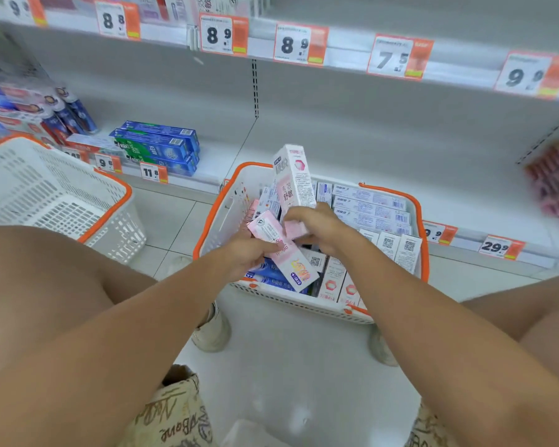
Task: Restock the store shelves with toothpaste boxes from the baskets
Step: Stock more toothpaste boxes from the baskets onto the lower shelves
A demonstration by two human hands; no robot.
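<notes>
Toothpaste boxes [293,175] in both hands [317,225], lettering perhaps Chinese.

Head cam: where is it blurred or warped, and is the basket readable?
Head view: wide-angle bends the shelf edge; pink boxes at far right and upper-left stock are smeared; the basket and the held boxes stay fairly sharp; even light, no glare.

Both bare arms reach forward, close together. The left hand [249,250] curls its fingers in a grip; the right hand [317,227] does likewise, knuckles up.
</notes>
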